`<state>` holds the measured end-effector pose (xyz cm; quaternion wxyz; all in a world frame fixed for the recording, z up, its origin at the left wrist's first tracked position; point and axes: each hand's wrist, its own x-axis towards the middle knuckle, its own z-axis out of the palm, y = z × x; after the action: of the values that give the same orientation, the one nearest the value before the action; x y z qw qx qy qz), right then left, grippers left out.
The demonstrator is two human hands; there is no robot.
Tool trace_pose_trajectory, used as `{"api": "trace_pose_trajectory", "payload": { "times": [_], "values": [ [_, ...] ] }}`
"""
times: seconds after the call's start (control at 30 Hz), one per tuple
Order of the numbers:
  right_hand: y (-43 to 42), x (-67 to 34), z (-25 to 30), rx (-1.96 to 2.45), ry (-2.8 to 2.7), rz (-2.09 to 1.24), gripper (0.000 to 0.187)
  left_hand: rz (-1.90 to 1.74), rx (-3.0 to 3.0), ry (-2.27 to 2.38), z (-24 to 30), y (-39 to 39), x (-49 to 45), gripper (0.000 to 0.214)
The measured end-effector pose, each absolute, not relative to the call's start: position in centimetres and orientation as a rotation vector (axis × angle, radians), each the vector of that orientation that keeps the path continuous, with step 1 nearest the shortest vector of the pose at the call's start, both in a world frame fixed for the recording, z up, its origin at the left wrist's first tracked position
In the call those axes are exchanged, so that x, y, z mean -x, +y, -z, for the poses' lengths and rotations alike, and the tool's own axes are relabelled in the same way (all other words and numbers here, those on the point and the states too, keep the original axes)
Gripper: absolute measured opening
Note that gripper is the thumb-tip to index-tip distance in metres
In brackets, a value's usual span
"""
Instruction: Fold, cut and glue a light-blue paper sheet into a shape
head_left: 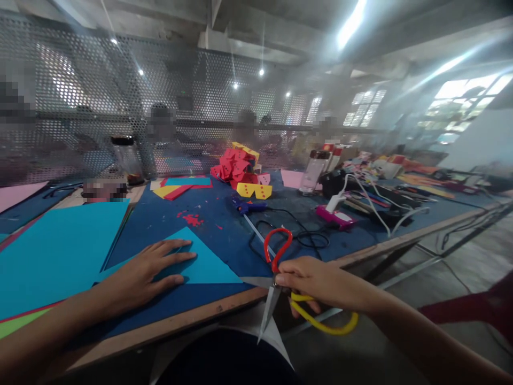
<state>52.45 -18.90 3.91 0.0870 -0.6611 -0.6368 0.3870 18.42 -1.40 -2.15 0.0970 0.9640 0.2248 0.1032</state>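
Note:
My left hand lies flat, fingers stretched out, on a folded blue sheet of paper near the table's front edge. A pair of scissors with one red and one yellow handle is gripped in my right hand near the pivot. Its blades are spread apart: one points left and meets the paper's right corner, the other points down past the table edge. Left of my left hand, a larger stack of blue paper covers the tabletop.
Beyond the scissors lie a blue glue gun and its black cable. Red scraps are scattered mid-table. Red paper pieces are heaped behind. A glass bottle and a pink power strip stand right; a jar stands back left.

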Motion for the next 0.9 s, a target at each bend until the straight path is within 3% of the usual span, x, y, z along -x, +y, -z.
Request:
{"api": "trace_pose_trajectory", "payload": {
  "times": [0.9],
  "values": [
    [-19.7, -51.1, -3.3, 2.058, -1.766, -1.132, 0.039, -0.174, -2.971, 0.484, 1.1, -1.5, -18.9, 0.055]
  ]
}}
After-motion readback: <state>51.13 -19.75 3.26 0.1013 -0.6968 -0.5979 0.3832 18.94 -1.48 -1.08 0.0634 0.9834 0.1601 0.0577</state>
